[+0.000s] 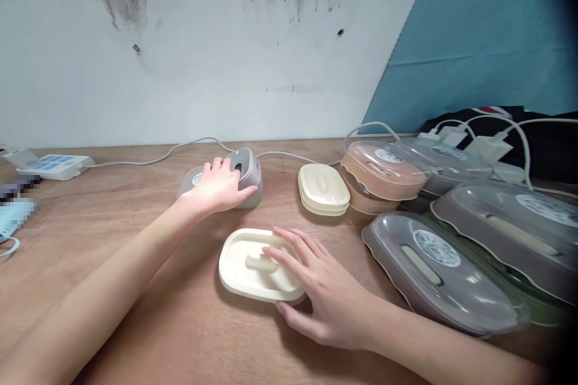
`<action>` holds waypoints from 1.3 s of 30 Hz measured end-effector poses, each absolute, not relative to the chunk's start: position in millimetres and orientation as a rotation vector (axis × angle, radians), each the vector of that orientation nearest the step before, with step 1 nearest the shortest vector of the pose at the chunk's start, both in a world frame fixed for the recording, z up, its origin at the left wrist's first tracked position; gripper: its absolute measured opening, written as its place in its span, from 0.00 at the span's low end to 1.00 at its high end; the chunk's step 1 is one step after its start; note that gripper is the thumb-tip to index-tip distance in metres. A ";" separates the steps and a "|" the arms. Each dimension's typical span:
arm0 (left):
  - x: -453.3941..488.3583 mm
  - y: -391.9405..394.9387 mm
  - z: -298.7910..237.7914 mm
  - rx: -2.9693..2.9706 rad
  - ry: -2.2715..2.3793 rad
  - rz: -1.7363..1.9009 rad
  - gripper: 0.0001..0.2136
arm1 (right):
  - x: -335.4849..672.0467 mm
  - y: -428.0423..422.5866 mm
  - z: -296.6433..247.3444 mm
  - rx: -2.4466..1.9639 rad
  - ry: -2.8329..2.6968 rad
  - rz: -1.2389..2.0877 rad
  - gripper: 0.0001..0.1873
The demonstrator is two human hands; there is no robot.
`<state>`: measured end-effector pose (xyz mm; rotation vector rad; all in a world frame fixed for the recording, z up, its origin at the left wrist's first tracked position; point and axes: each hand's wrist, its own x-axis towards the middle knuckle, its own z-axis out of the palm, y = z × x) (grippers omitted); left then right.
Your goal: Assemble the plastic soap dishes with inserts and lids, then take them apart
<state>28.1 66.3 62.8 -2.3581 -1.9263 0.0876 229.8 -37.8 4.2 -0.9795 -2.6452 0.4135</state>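
My left hand (219,187) lies over a grey electric lunch box (246,175) at the middle of the wooden table, fingers curled round its top and side. My right hand (318,286) rests on a cream oval lid (246,264) with a raised handle, fingers spread across its right half, thumb at its near edge. The lid lies flat on the table in front of the grey box.
A stack of cream lids (323,188) sits right of the grey box. A pink lunch box (383,173) and several grey lidded lunch boxes (436,264) crowd the right side. White cables (158,158) run along the wall. A white power strip (56,166) lies far left.
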 end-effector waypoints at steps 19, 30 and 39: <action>26.7 78.3 55.4 -2.454 -1.709 -0.166 0.25 | 230.4 -37.9 5.3 -0.978 -2.644 0.427 0.31; 26.6 81.1 50.3 -2.462 -1.620 -0.153 0.20 | 230.8 -38.1 5.4 -0.988 -2.654 0.423 0.31; 20.8 80.3 58.3 -2.441 -1.645 -0.093 0.18 | 230.4 -37.9 5.3 -0.994 -2.652 0.425 0.30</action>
